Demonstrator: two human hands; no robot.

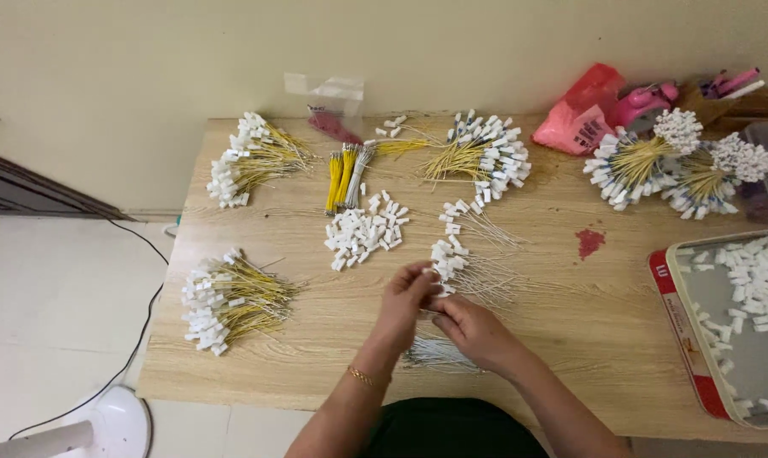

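We cannot make out what sits between our fingertips: both hands meet over the wooden table (570,331), and the small piece they close on is hidden by the fingers themselves. Our left hand (405,301), with a gold bracelet (363,377) at the wrist, curls its fingers in a pinch; our right hand (473,329) pinches toward it, the two touching at the tips. They work at the near end of a row of grey wires with white connectors (464,270), which lies just beyond the hands. Under the right hand a loose bundle of bare grey wires (435,354) is half covered, so its extent is unclear.

Taking the hands as our landmark: just beyond and left of them lies a heap of loose white connectors (363,231). Farther left sit two bundles of yellow wires with white ends (231,301), one near, one far. Straight beyond, near the wall, lies another yellow bundle (485,153) and short yellow and grey wire bunches (346,174). Far right, a tray (681,314) with white connectors is cut off by the frame edge, and a red stain (589,242) marks the wood between. A pink bag (583,114) lies at the far right.
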